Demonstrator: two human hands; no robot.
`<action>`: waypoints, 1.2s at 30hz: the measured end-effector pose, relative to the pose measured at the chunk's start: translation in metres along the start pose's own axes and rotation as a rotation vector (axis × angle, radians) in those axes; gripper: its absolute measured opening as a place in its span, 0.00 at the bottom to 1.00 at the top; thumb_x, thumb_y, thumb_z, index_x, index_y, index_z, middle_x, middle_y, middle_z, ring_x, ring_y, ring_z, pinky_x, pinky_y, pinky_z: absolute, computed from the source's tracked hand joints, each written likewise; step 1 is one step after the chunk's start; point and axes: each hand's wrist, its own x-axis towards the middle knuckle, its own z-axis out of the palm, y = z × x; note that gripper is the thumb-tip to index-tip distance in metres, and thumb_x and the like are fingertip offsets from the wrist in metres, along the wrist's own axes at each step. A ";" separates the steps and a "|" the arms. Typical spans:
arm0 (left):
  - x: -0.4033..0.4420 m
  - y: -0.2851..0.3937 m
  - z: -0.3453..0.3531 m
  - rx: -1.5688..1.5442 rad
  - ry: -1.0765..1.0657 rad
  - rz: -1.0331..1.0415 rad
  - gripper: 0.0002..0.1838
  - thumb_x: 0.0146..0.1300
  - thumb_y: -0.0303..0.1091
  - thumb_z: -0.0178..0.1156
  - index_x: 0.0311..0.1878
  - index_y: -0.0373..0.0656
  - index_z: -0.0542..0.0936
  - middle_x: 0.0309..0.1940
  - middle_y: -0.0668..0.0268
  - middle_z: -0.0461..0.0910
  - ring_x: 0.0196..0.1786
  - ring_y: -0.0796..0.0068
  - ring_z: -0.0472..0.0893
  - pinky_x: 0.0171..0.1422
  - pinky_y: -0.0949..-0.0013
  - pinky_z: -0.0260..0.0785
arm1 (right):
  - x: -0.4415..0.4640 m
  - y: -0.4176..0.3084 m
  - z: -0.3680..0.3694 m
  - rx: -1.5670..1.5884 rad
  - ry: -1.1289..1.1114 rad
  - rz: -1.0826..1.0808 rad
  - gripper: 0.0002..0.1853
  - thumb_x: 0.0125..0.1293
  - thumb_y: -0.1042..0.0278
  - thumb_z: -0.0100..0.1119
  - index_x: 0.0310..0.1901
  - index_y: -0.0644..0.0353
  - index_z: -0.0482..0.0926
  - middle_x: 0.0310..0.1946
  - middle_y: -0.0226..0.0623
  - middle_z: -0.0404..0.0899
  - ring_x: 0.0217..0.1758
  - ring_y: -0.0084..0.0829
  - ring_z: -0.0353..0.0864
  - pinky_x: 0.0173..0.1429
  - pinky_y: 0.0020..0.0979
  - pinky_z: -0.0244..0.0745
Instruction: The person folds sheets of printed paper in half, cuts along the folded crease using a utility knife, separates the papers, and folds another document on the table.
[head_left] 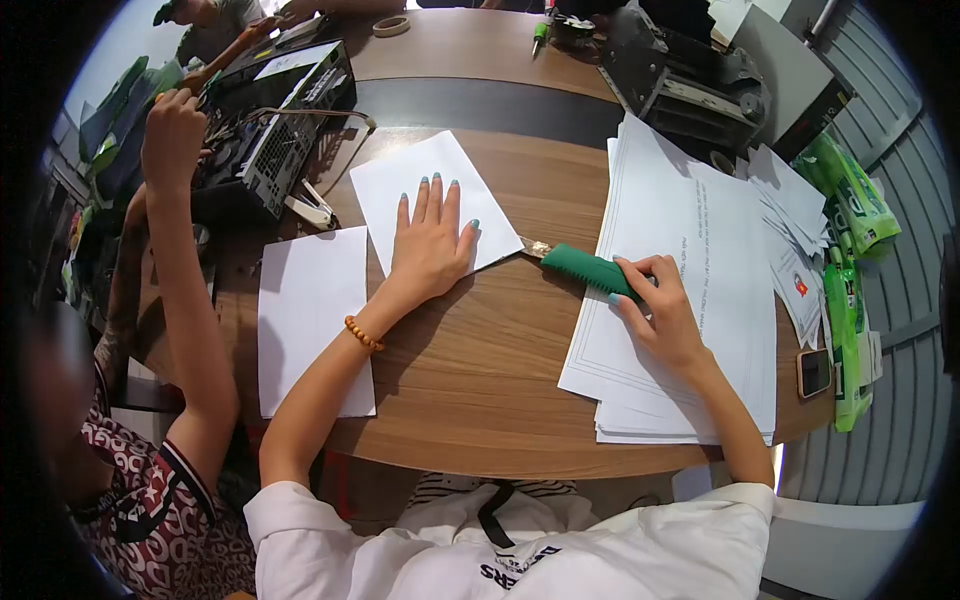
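My left hand [430, 252] lies flat, fingers stretched out, on a folded-looking white paper [450, 160] that sits at an angle on the table. In my right hand [664, 315] is a green-handled knife [585, 268], gripped near the handle's end between thumb and fingers. Its metal end points left and meets the right corner of the white paper; how far it goes in between the layers I cannot tell. Under my right hand spreads a pile of printed sheets [690, 230]. Left of my left forearm lies a stack of blank white paper [310, 300].
A stapler [313, 208] and an opened computer case [290, 140] stand at the back left. A co-worker's raised arm [180, 250] is close on my left. On the right are a phone [814, 373] and green packages [850, 200]. A tape roll [391, 26] lies at the back.
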 end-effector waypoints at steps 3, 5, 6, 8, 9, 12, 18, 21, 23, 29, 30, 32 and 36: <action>0.000 0.002 0.000 0.008 -0.006 0.003 0.32 0.64 0.47 0.40 0.64 0.32 0.57 0.65 0.43 0.53 0.69 0.50 0.51 0.70 0.49 0.38 | 0.007 0.000 -0.002 -0.030 -0.008 -0.007 0.20 0.53 0.75 0.58 0.50 0.68 0.73 0.37 0.42 0.69 0.43 0.38 0.67 0.48 0.34 0.65; 0.001 0.001 0.000 0.000 -0.017 -0.011 0.32 0.64 0.47 0.40 0.64 0.32 0.57 0.65 0.43 0.53 0.69 0.50 0.51 0.70 0.49 0.38 | 0.012 0.003 -0.003 -0.025 -0.013 -0.021 0.20 0.53 0.75 0.58 0.50 0.68 0.72 0.37 0.42 0.69 0.43 0.38 0.67 0.48 0.34 0.65; 0.001 0.000 0.001 -0.007 -0.009 -0.002 0.32 0.63 0.47 0.40 0.64 0.32 0.57 0.65 0.43 0.53 0.69 0.50 0.51 0.70 0.49 0.38 | 0.012 0.005 -0.003 -0.013 -0.015 -0.037 0.20 0.53 0.75 0.58 0.50 0.68 0.72 0.37 0.42 0.69 0.43 0.38 0.67 0.49 0.34 0.65; 0.001 0.000 0.000 -0.007 -0.014 0.001 0.32 0.63 0.47 0.40 0.64 0.33 0.57 0.65 0.43 0.53 0.69 0.50 0.51 0.70 0.49 0.38 | 0.014 0.007 -0.005 -0.031 -0.029 -0.039 0.20 0.53 0.74 0.58 0.50 0.68 0.73 0.37 0.42 0.69 0.43 0.38 0.67 0.49 0.34 0.65; 0.000 0.000 -0.001 -0.002 -0.020 0.003 0.32 0.63 0.47 0.40 0.64 0.33 0.57 0.65 0.43 0.53 0.69 0.50 0.51 0.70 0.49 0.38 | 0.014 0.008 -0.004 -0.045 -0.042 -0.043 0.20 0.53 0.74 0.58 0.50 0.67 0.73 0.37 0.42 0.70 0.43 0.37 0.67 0.49 0.34 0.66; 0.000 0.003 -0.002 0.008 -0.027 -0.004 0.32 0.63 0.47 0.40 0.64 0.33 0.57 0.65 0.44 0.52 0.69 0.51 0.51 0.70 0.49 0.38 | 0.020 0.013 0.000 -0.059 -0.029 -0.082 0.20 0.54 0.74 0.58 0.50 0.68 0.73 0.37 0.42 0.70 0.43 0.37 0.67 0.49 0.34 0.66; 0.000 0.002 0.001 0.012 -0.003 0.004 0.32 0.63 0.47 0.40 0.64 0.33 0.57 0.65 0.43 0.53 0.69 0.51 0.51 0.70 0.48 0.38 | 0.043 0.018 0.017 -0.024 0.029 -0.114 0.20 0.54 0.74 0.58 0.51 0.66 0.73 0.37 0.42 0.71 0.42 0.38 0.67 0.48 0.34 0.66; -0.001 0.002 0.001 0.002 0.012 0.011 0.32 0.63 0.47 0.41 0.64 0.32 0.58 0.64 0.42 0.53 0.69 0.50 0.51 0.70 0.48 0.38 | 0.054 0.021 0.025 -0.045 0.051 -0.132 0.20 0.54 0.73 0.59 0.51 0.65 0.73 0.37 0.41 0.71 0.43 0.38 0.67 0.48 0.33 0.66; -0.001 0.002 0.001 0.014 0.012 0.010 0.32 0.63 0.47 0.41 0.64 0.33 0.57 0.64 0.43 0.53 0.69 0.50 0.52 0.70 0.48 0.39 | 0.062 0.024 0.030 -0.060 0.072 -0.154 0.20 0.54 0.73 0.59 0.51 0.65 0.73 0.37 0.41 0.71 0.43 0.38 0.67 0.49 0.33 0.66; -0.001 0.003 0.001 0.047 0.015 -0.027 0.32 0.63 0.47 0.41 0.64 0.33 0.57 0.64 0.43 0.54 0.69 0.50 0.52 0.69 0.48 0.40 | 0.075 0.030 0.035 -0.096 0.054 -0.188 0.20 0.54 0.73 0.59 0.51 0.65 0.73 0.37 0.40 0.71 0.44 0.37 0.68 0.50 0.33 0.67; -0.001 0.003 0.000 0.044 0.011 -0.028 0.32 0.63 0.47 0.41 0.64 0.33 0.57 0.64 0.43 0.54 0.69 0.50 0.52 0.69 0.48 0.40 | 0.074 0.028 0.033 -0.081 0.031 -0.169 0.20 0.54 0.73 0.59 0.51 0.65 0.73 0.37 0.40 0.71 0.43 0.37 0.68 0.49 0.33 0.67; -0.001 0.003 0.000 0.031 0.016 -0.019 0.32 0.63 0.47 0.41 0.64 0.33 0.56 0.64 0.43 0.54 0.69 0.50 0.52 0.69 0.47 0.39 | 0.071 0.025 0.030 -0.066 0.007 -0.151 0.20 0.55 0.73 0.58 0.51 0.65 0.73 0.37 0.40 0.71 0.43 0.37 0.68 0.49 0.33 0.67; 0.000 0.003 0.000 0.034 0.009 -0.022 0.32 0.63 0.47 0.41 0.64 0.33 0.56 0.65 0.43 0.53 0.69 0.50 0.51 0.70 0.48 0.39 | 0.066 0.022 0.030 -0.026 -0.014 -0.111 0.20 0.55 0.73 0.58 0.51 0.64 0.73 0.37 0.41 0.71 0.42 0.37 0.67 0.48 0.33 0.66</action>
